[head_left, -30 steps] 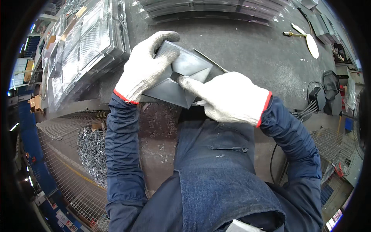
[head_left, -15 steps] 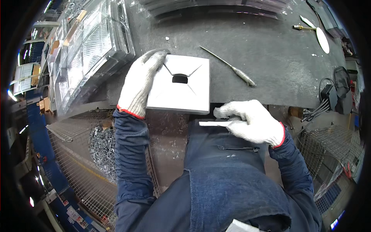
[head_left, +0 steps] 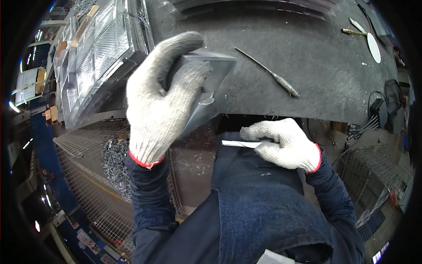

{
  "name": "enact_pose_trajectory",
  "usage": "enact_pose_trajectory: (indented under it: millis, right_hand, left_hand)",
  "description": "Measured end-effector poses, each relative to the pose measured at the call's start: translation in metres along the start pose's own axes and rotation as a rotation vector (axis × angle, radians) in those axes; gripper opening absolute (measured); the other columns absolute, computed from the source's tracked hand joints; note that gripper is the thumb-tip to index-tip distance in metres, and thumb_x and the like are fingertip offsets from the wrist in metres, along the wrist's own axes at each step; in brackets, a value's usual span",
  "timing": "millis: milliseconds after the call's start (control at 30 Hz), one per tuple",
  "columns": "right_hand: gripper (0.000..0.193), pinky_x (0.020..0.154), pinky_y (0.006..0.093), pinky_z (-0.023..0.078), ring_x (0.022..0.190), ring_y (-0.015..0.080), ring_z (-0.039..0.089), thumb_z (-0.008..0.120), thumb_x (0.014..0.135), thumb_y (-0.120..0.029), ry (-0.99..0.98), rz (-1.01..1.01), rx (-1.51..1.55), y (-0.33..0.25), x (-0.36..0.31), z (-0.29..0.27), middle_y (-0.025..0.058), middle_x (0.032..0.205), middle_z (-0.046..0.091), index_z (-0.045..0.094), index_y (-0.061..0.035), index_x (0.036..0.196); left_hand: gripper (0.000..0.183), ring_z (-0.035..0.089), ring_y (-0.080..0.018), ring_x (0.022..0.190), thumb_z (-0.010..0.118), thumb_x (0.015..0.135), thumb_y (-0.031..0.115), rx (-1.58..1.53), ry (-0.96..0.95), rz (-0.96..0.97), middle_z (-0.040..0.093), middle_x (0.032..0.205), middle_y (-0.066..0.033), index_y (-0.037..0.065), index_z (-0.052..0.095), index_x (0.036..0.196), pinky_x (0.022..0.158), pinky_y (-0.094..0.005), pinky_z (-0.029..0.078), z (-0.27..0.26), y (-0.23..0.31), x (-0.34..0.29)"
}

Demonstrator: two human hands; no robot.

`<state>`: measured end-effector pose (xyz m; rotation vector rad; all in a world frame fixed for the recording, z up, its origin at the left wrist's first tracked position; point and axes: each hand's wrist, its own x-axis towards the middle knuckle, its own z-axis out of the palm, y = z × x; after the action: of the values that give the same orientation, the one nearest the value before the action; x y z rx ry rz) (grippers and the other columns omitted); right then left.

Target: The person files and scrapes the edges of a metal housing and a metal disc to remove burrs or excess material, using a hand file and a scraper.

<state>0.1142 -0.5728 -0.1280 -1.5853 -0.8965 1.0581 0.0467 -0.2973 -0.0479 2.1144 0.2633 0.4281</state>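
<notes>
- Grey plate (head_left: 220, 75): tilted above the near edge of the desk (head_left: 334, 86), partly hidden behind the glove.
- Left hand (head_left: 165, 94): gloved, raised, fingers curled over the plate's far side, thumb across its face, pinching it.
- The plate's visible face is smooth and dull-shiny, with a small curved lip beside the thumb.
- Right hand (head_left: 283, 145): lower, over the lap, pinching a white strip (head_left: 239, 144) between thumb and fingers.
- Pointed tool (head_left: 285, 84): lying on the desk, right of the plate.

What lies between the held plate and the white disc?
A thin pointed tool, on the bench between plate and disc; the head view shows it.
</notes>
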Motion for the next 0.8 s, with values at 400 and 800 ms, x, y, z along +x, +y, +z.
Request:
enact_pose_trajectory:
  millis: [400, 800]
  right_hand:
    - [0.037, 0.091, 0.0389, 0.066, 0.101, 0.0318, 0.082, 0.073, 0.092, -0.012, 0.127, -0.085, -0.168, -0.013, -0.006, 0.004, 0.0176, 0.114, 0.083, 0.079, -0.0019, 0.128]
    - [0.036, 0.082, 0.0365, 0.064, 0.091, 0.0299, 0.081, 0.078, 0.09, -0.007, 0.555, -0.219, -0.387, -0.006, 0.002, 0.008, 0.0166, 0.106, 0.082, 0.08, -0.0048, 0.126]
  left_hand:
    - [0.044, 0.074, -0.0221, 0.118, 0.075, 0.102, 0.019, -0.013, -0.105, -0.117, 0.079, 0.131, -0.0156, 0.0, 0.073, 0.142, 0.108, -0.0378, 0.056, 0.01, 0.014, 0.003]
    - [0.042, 0.073, -0.022, 0.12, 0.068, 0.108, 0.025, 0.135, -0.24, -0.044, 0.079, 0.129, -0.0146, 0.003, 0.071, 0.143, 0.108, -0.0363, 0.055, 0.03, 0.002, 0.034]
